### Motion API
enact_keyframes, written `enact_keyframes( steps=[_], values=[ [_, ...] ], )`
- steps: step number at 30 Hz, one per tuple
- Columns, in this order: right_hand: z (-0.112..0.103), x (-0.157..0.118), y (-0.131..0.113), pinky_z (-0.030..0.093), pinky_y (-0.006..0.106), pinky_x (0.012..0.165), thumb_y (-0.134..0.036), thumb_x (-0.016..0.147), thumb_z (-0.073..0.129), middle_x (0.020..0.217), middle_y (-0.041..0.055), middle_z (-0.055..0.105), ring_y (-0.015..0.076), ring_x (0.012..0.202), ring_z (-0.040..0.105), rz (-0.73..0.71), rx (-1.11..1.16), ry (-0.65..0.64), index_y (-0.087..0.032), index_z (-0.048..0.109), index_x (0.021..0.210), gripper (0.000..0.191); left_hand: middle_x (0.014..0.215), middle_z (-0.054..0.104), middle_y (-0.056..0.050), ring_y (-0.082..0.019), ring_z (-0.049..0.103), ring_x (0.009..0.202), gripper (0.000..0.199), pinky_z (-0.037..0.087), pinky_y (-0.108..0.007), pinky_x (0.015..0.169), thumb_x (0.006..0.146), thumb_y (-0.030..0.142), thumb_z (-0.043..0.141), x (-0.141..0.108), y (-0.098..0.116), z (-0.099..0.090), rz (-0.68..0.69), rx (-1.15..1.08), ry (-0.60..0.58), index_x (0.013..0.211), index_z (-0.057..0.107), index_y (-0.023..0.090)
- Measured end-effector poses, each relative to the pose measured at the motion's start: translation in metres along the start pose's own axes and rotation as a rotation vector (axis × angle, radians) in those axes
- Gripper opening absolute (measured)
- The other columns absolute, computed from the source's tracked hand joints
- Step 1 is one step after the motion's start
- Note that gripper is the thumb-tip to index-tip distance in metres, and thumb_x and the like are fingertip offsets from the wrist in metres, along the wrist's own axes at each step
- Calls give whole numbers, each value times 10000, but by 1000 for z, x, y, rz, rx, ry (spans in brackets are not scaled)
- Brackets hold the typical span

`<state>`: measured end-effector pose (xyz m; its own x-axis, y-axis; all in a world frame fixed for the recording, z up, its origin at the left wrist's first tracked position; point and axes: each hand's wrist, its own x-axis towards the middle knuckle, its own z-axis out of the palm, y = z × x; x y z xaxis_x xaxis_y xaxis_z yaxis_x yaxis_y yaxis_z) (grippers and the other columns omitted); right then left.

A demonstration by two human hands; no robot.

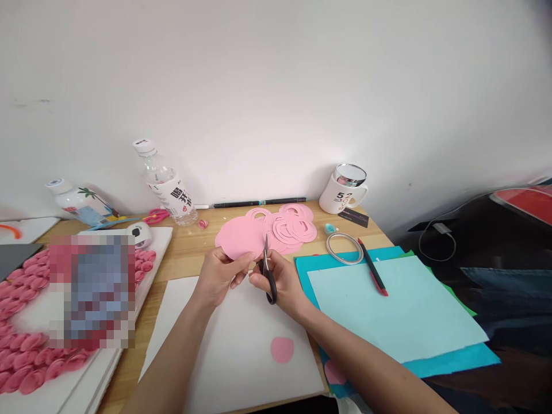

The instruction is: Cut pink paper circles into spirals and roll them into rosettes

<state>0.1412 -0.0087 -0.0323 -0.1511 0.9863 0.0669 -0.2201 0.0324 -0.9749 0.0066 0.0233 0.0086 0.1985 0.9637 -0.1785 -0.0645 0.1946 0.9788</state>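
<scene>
My left hand (222,273) pinches the lower edge of a pink paper circle (241,236), which is held up over the desk. My right hand (280,279) grips black-handled scissors (270,282), their blades pointing up at the right edge of the circle. Whether the blades are parted is hard to tell. Behind the hands lies a pile of pink paper rings and spirals (295,227). Below them a white sheet (241,351) bears a small pink paper disc (282,349).
Blue paper sheets (397,310) with a black-red pen (373,267) lie right, near a tape roll (345,248). A mug (344,190) and a clear bottle (175,190) stand behind. Pink paper flowers (32,342) cover a board at left.
</scene>
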Motion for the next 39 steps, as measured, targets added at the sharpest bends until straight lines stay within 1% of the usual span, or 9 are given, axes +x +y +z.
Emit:
enact_keyframes(
  steps=[4, 9, 12, 17, 22, 26, 30, 36, 39],
  values=[
    [1, -1, -5, 328, 215, 473, -375, 627, 727, 600, -49, 490, 90, 520, 411, 29, 26, 3, -203, 480, 863, 383, 364, 410, 65, -31, 327, 316, 261, 222, -183, 326, 613, 243, 675, 0, 2, 0, -10, -19, 14, 462, 485, 146],
    [3, -1, -9, 351, 215, 448, -385, 618, 722, 561, -58, 499, 82, 465, 435, 58, 28, 29, -203, 481, 809, 358, 381, 426, 61, -30, 339, 319, 291, 222, -188, 329, 616, 256, 684, 0, 1, -2, 0, -29, 9, 460, 463, 147],
    [3, -1, -7, 355, 214, 435, -386, 625, 714, 547, -60, 499, 80, 445, 445, 74, 18, 36, -199, 482, 795, 344, 396, 442, 60, -25, 340, 318, 298, 224, -185, 329, 621, 261, 688, 0, 2, -3, 4, -46, 7, 469, 459, 146],
    [4, -2, -2, 359, 218, 428, -382, 632, 712, 522, -63, 494, 92, 439, 466, 82, 5, 28, -201, 479, 803, 341, 464, 526, 36, -36, 377, 310, 267, 231, -182, 302, 660, 325, 664, -2, 6, -2, -7, -82, -17, 534, 514, 144],
    [5, -2, 3, 370, 225, 450, -420, 630, 714, 562, -52, 512, 97, 465, 477, 68, 1, -10, -203, 474, 816, 373, 392, 462, 41, -35, 359, 316, 306, 260, -185, 317, 646, 294, 665, -2, 3, 1, 5, -47, -15, 445, 498, 136],
    [3, 1, 6, 374, 228, 488, -420, 595, 748, 613, -37, 514, 108, 534, 475, 7, -12, 3, -210, 460, 834, 429, 402, 465, 40, -31, 352, 319, 258, 235, -181, 314, 623, 275, 674, -1, 0, 1, 3, -14, 7, 467, 529, 129],
    [0, 2, 4, 386, 241, 552, -413, 598, 750, 669, -20, 520, 116, 599, 475, -20, -11, 3, -207, 448, 822, 429, 424, 481, 35, -35, 361, 328, 246, 243, -181, 317, 619, 277, 676, -1, -1, 1, -14, 7, 13, 483, 532, 132],
    [0, 0, 4, 343, 220, 488, -435, 612, 728, 649, -28, 507, 101, 550, 428, 27, -15, -2, -204, 461, 884, 445, 395, 451, 46, -36, 347, 322, 250, 231, -183, 316, 596, 279, 688, -2, 3, 2, -27, -5, 11, 468, 530, 134],
    [0, 0, 4, 340, 221, 477, -427, 612, 727, 622, -38, 503, 100, 531, 424, 42, -21, 0, -209, 467, 866, 424, 392, 445, 48, -37, 352, 324, 261, 232, -182, 318, 601, 278, 689, -2, 4, 1, -20, -11, 10, 460, 523, 134]
  ],
)
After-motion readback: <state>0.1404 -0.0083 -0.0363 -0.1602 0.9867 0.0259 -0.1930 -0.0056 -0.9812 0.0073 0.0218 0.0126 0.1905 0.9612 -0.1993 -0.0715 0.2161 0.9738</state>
